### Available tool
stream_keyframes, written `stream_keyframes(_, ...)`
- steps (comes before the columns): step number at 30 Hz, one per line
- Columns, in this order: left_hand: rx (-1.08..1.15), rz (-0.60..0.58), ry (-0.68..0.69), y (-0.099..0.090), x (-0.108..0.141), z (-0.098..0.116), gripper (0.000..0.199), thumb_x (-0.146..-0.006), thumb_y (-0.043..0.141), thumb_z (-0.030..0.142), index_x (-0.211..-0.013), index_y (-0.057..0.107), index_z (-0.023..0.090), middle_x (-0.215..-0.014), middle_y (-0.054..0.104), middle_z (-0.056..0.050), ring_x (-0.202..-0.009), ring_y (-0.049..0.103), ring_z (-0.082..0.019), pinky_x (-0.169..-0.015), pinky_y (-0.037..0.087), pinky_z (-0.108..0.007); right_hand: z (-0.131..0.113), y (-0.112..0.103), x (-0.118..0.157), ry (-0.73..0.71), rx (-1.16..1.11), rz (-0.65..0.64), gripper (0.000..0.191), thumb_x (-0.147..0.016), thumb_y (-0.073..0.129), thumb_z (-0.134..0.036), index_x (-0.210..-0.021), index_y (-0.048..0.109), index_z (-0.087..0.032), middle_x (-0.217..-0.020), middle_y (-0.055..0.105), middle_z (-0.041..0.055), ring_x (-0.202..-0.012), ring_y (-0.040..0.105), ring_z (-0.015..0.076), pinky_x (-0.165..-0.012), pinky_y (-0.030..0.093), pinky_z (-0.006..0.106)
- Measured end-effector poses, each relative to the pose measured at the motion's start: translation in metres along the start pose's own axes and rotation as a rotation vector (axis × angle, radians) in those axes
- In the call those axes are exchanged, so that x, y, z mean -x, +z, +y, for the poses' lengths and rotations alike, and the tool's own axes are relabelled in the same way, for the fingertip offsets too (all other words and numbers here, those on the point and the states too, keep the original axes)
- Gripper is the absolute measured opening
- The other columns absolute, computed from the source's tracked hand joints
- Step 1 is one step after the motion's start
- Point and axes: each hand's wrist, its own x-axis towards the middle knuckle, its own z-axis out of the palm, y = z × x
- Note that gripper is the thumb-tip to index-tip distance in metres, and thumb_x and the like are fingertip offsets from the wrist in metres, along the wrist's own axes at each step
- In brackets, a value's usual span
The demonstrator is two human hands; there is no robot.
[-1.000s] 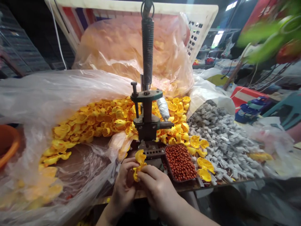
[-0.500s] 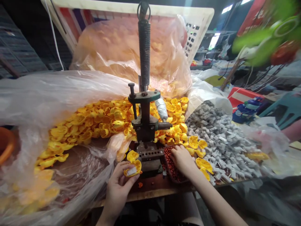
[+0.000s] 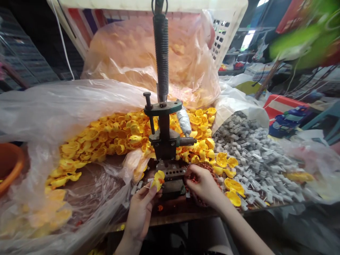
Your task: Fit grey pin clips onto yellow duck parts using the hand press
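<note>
My left hand (image 3: 140,209) is closed on a yellow plastic shell (image 3: 158,180), held upright just left of the hand press (image 3: 162,141). A pale piece and a thin pin stick out beside the shell. Over the tray of small dark-red beads (image 3: 209,169) is my right hand (image 3: 203,184), its fingers curled together near the tray's left side. Whatever those fingertips hold is hidden. The block with a row of holes (image 3: 175,173) at the foot of the press lies between my two hands.
Behind the press spreads a heap of yellow shells (image 3: 106,132). Grey blocks with metal pins (image 3: 247,156) are piled at the right. Clear plastic sheeting (image 3: 66,102) drapes the left, by an orange basin (image 3: 10,166). A white crate (image 3: 225,39) and a green fan (image 3: 300,42) stand beyond.
My left hand has turned the yellow shell, which now shows more of its outer side. My right hand has drawn back to the left within the bead tray, its fingers pinched together.
</note>
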Motion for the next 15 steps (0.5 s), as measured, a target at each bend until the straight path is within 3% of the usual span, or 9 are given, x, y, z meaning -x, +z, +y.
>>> stream_keyframes(3, 0.013, -0.018, -0.013, 0.003, -0.001, -0.004, 0.038, -0.052, 0.089, 0.030, -0.083, 0.076, 0.011, -0.084, 0.074, -0.007, -0.069, 0.066, -0.014, -0.064, 0.054, -0.022, -0.026, 0.018, 0.006, -0.097, -0.297, 0.081, 0.008, -0.072, 0.054, -0.010, -0.070, 0.058, -0.018, -0.071, 0.058, 0.0001, -0.067, 0.055, 0.0124, -0.060, 0.042, 0.021)
stream_keyframes(8, 0.021, -0.065, -0.043, 0.004, 0.002, -0.004, 0.037, -0.056, 0.087, 0.030, -0.085, 0.075, 0.012, -0.084, 0.073, -0.007, -0.073, 0.067, -0.016, -0.068, 0.055, -0.026, -0.040, 0.042, 0.011, 0.043, -0.657, 0.032, 0.008, -0.074, 0.058, -0.018, -0.077, 0.065, -0.017, -0.073, 0.067, 0.0017, -0.067, 0.062, 0.0133, -0.061, 0.049, 0.022)
stream_keyframes(11, 0.032, -0.103, -0.060, 0.003, 0.004, -0.002, 0.034, -0.058, 0.086, 0.031, -0.085, 0.075, 0.014, -0.083, 0.073, -0.007, -0.078, 0.068, -0.019, -0.072, 0.055, -0.028, -0.038, 0.046, 0.010, 0.113, -0.808, -0.001, 0.011, -0.073, 0.063, -0.022, -0.080, 0.069, -0.016, -0.077, 0.070, 0.0038, -0.071, 0.065, 0.0157, -0.065, 0.053, 0.025)
stream_keyframes(15, 0.071, -0.145, -0.131, 0.005, 0.005, -0.003, 0.036, -0.061, 0.084, 0.034, -0.090, 0.075, 0.016, -0.089, 0.074, -0.006, -0.087, 0.068, -0.021, -0.076, 0.055, -0.030, -0.037, 0.047, 0.009, 0.252, -1.030, -0.070, 0.015, -0.070, 0.071, -0.028, -0.080, 0.071, -0.016, -0.065, 0.069, 0.0013, -0.060, 0.064, 0.0143, -0.061, 0.053, 0.026)
